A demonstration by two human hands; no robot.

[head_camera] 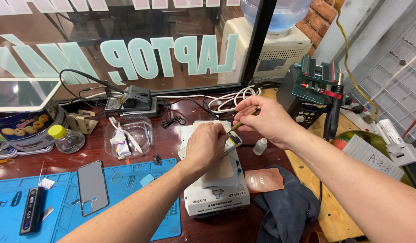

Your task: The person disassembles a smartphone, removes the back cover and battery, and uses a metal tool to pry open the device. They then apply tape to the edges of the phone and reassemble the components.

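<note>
Head view shows a phone (232,143) lying on a white heating box (217,189) at the middle of the table (172,144); left hand (207,146) presses down on it, fingers curled over its edge; right hand (266,120) pinches a thin wooden-handled tool (244,119), tip at the phone's corner; a blue mat (127,189) with a grey back cover (92,186) lies to the left; a dark cloth (289,211) lies to the right.
</note>
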